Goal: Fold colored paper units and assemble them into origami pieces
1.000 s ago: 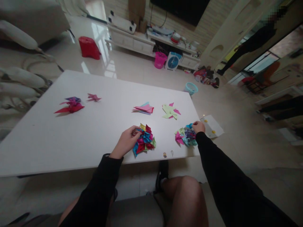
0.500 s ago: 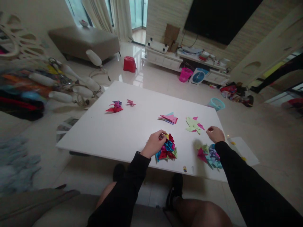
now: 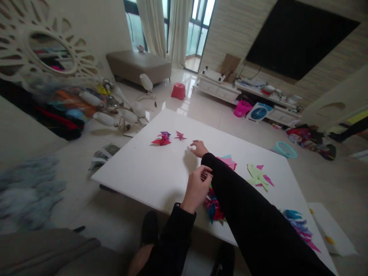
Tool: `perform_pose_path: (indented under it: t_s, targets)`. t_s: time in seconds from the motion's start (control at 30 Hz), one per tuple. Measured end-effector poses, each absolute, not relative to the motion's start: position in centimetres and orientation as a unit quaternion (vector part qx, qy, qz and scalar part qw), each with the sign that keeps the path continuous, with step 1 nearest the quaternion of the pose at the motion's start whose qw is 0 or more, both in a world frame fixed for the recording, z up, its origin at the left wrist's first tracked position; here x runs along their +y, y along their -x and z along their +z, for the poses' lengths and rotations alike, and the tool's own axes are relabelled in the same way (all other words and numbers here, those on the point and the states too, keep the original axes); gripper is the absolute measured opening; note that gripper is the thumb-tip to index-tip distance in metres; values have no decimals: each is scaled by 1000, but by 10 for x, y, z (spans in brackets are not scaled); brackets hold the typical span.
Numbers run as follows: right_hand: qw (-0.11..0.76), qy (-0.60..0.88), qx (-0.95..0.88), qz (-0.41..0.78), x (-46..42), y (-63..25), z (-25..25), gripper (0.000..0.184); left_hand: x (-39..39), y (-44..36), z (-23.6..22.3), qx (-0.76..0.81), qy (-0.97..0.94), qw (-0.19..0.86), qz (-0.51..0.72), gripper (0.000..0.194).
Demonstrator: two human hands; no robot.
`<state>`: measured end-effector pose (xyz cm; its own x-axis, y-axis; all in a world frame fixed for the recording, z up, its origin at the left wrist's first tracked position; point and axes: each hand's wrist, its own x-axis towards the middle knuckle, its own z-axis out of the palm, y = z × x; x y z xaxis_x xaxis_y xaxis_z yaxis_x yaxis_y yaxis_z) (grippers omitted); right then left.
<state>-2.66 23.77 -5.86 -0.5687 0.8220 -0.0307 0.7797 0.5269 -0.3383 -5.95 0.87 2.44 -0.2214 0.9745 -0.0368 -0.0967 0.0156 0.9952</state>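
My right hand (image 3: 199,148) reaches over the middle of the white table (image 3: 135,165), thumb and fingers apart and nothing seen in them. Nearest to it is a small pink folded-paper piece (image 3: 180,135). Left of that lies a red and purple cluster of folded paper (image 3: 162,139). My left hand (image 3: 197,188) is curled, fingertips pinched beside my right sleeve; whatever they grip, a thin pale thing perhaps, is too small to name. Below it is a colourful heap of folded paper (image 3: 213,209), partly covered by the right sleeve.
Pink paper pieces (image 3: 229,161) lie partly behind my right arm. A light green paper pinwheel shape (image 3: 258,176) and a blue-purple paper pile (image 3: 299,226) are on the right. Beyond the table stand a red stool (image 3: 178,91), a turquoise basket (image 3: 286,150) and a lamp (image 3: 126,115).
My right hand has swung from the table's right side across to the middle, its fingers spreading. The left hand stays near the colourful heap. The view has turned left.
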Motion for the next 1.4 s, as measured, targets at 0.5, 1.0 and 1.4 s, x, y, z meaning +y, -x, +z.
perform_pose_path:
  t_s: [0.5,1.0,1.4]
  targets:
    - [127,485,-841,202,224,58,-53,32,10,79,26,551,-352,448,610,11]
    - [602,540,-404,428,6,-210,-20,29,10,7,10,553,-472,498,473,11]
    - [611,477,-342,531,11,-210,1,24,14,-48,-8,442,-476,627,430,60]
